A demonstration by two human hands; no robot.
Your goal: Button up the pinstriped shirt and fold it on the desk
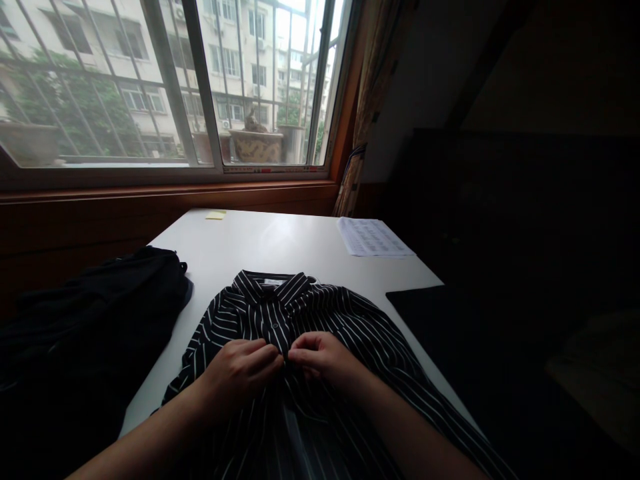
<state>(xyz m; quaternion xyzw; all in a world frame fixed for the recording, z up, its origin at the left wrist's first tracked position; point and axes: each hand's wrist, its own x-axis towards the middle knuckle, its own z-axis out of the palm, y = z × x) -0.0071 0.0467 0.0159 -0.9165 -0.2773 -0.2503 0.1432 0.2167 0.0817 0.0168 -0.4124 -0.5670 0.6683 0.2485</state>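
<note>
Lower middle of frame, left hand [243, 367] and right hand [327, 355] are pinching the shirt [325, 310] from either side, its placket [277, 333] running between them toward the collar [295, 288].

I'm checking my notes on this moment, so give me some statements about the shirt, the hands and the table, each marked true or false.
1. The shirt is striped. True.
2. The hands, left and right, are far apart. False: they nearly meet at the shirt's front.
3. The sticky notes lie on the table. True.
4. The printed sheets lie under the collar. False: they lie beyond the shirt, toward the right.
</note>
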